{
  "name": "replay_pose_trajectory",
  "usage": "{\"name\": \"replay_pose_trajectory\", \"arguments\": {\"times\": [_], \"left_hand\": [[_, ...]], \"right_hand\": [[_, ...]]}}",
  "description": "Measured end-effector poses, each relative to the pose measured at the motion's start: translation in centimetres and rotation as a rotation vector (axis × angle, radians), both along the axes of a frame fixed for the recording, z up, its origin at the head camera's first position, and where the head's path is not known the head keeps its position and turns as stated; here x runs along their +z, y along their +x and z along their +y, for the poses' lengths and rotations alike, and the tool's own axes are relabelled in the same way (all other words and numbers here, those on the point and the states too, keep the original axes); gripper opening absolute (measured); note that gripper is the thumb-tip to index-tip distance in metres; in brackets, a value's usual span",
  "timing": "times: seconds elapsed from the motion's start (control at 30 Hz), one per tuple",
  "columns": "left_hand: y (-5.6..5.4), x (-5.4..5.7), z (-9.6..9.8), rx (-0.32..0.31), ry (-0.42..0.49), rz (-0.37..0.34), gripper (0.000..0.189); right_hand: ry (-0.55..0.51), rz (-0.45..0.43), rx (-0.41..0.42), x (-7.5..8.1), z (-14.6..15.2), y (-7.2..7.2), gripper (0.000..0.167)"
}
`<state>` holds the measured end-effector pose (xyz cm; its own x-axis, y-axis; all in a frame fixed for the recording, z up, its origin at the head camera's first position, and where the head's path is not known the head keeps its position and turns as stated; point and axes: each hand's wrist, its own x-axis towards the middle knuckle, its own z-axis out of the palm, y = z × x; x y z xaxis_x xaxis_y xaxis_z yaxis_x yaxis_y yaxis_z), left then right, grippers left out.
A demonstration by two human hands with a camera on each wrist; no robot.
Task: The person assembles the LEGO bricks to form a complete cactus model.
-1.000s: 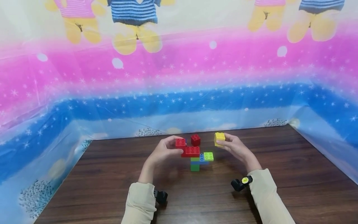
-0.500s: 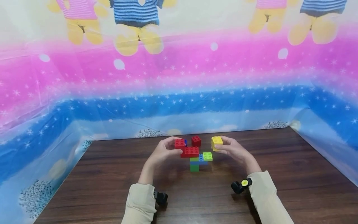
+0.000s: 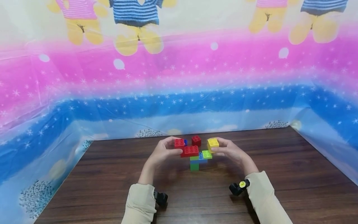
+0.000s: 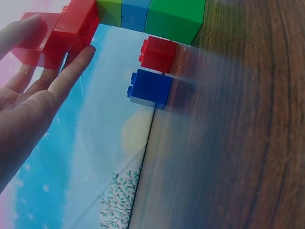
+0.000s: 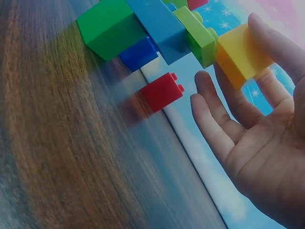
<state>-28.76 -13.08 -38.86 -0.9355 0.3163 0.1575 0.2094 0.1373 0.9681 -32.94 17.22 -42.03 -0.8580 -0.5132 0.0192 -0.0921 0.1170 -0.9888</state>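
Note:
A brick build stands on the wooden table, its green brick (image 3: 194,166) at the bottom. A blue brick (image 3: 203,161) juts right and bears a lime-green brick (image 3: 207,154); a long red brick (image 3: 191,151) reaches left. On that red brick's left end sits a smaller red brick (image 3: 179,142), gripped between thumb and fingers by my left hand (image 3: 164,151). My right hand (image 3: 232,150) pinches a yellow brick (image 5: 243,52). In the right wrist view the yellow brick is right at the studs of the lime-green one, slightly tilted.
Behind the build, a loose red brick (image 3: 196,141) and a dark blue brick (image 4: 151,88) stand on the table (image 3: 112,174). A printed cloth (image 3: 179,102) hangs along the table's back and sides. Each wrist carries a small black camera (image 3: 161,199).
My right hand has brought the yellow brick left and slightly down, from out at the right to over the lime-green brick. The left hand keeps its grip in place.

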Motion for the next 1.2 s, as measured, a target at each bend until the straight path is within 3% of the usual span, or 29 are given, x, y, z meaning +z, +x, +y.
{"name": "replay_pose_trajectory", "arguments": {"times": [0.37,1.2], "left_hand": [[0.14,0.08,0.05,0.020,-0.008,-0.007,0.034],[-0.07,-0.09,0.02,0.000,0.001,-0.003,0.033]], "right_hand": [[0.033,0.003,0.018,0.09,-0.09,0.09,0.066],[0.058,-0.004,0.007,-0.20,-0.29,0.08,0.061]]}}
